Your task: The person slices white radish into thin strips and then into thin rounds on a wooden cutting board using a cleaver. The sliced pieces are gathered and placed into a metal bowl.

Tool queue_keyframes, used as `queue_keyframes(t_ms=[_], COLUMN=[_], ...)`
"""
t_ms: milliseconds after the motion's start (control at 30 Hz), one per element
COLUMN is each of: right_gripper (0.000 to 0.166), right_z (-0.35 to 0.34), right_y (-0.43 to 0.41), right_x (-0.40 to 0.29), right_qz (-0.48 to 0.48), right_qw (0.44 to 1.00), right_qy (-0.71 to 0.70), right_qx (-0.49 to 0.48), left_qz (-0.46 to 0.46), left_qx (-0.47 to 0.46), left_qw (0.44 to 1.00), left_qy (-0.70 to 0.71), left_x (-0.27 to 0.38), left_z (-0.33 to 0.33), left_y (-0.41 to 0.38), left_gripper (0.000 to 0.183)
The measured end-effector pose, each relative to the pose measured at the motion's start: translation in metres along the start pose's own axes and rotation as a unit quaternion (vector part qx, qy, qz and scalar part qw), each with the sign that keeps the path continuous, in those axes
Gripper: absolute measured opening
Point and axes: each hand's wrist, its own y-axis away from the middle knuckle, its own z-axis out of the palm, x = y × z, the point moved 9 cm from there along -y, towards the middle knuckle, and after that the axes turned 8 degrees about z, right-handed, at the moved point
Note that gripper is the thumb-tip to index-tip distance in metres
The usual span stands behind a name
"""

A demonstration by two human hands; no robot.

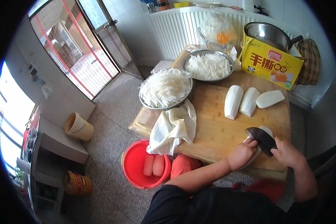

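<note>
My right hand [288,153] grips the handle end of a dark-bladed kitchen knife [261,139], its broad blade tilted over a white radish piece [266,129]. Curled fingers of my left hand [243,154] hold the radish beside the blade. Hand and blade hide much of that piece. Both hands are at the near right part of a wooden cutting board [212,126]. Farther back on the board lie three peeled radish pieces, one left [233,102], one in the middle [249,102] and a flatter one at right [270,99].
Shredded radish heaps fill two metal bowls, one nearer [170,106] and one farther [207,79]. A white cloth [175,127] hangs over the board's left edge. Below, a red bucket [134,168] holds two radish pieces. A yellow carton [271,63] and steel pan [266,35] stand behind.
</note>
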Motion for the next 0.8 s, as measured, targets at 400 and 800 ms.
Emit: queue_keyframes(t_ms=[400,800], right_gripper=[0.024,0.025], right_z=[0.0013,0.0035], right_y=[0.0016,0.0027], right_x=[0.0028,0.0078], right_qz=[-0.002,0.001], right_qw=[1.000,0.999], right_qy=[-0.004,-0.022], right_qx=[0.008,0.023], left_qz=[0.003,-0.003], left_qx=[0.006,0.018], left_qw=[1.000,0.999], left_qy=[0.030,0.030], left_x=[0.0006,-0.0019], left_z=[-0.0018,0.0010], left_y=[-0.0003,0.0014], left_gripper=[0.018,0.017])
